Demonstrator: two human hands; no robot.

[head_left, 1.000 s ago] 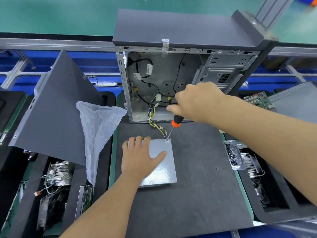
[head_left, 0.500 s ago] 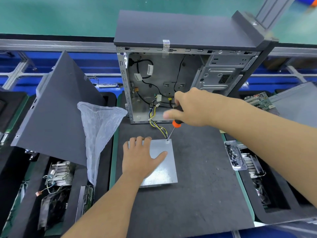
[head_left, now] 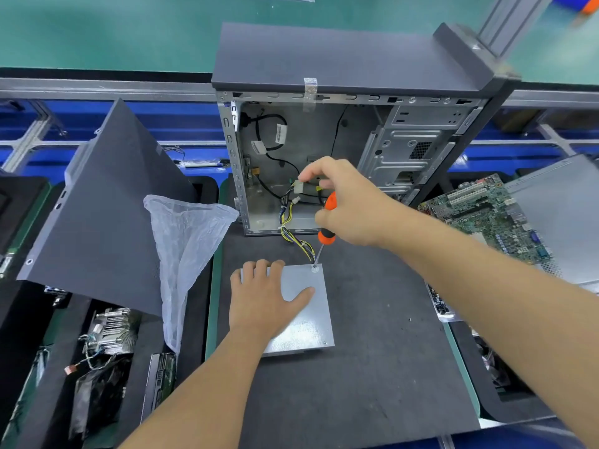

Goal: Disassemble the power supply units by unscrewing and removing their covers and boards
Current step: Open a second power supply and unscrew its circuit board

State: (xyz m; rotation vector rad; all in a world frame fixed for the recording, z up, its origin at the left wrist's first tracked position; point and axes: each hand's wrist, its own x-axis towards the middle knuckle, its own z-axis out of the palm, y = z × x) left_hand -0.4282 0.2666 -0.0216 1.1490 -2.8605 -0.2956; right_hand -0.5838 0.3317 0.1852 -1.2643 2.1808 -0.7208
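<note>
A flat grey power supply unit (head_left: 304,319) lies on the dark mat (head_left: 372,367) in front of me. My left hand (head_left: 262,299) rests flat on its top, fingers spread over the far left edge. My right hand (head_left: 346,202) grips an orange-and-black screwdriver (head_left: 325,236). The tip stands on a screw (head_left: 314,268) at the unit's far right corner. A bundle of yellow and black wires (head_left: 296,236) runs from the unit into the open computer case (head_left: 324,157) behind it.
A grey side panel (head_left: 97,215) leans at the left, beside a clear plastic bag (head_left: 184,247). A green motherboard (head_left: 489,215) lies to the right. Bins with heatsinks (head_left: 110,332) and parts sit at the lower left; a small tray of screws (head_left: 439,304) is at the right.
My right hand has turned on the screwdriver handle, with forefinger and thumb now lifted off it. The tip stays on the same screw. My left hand has not moved.
</note>
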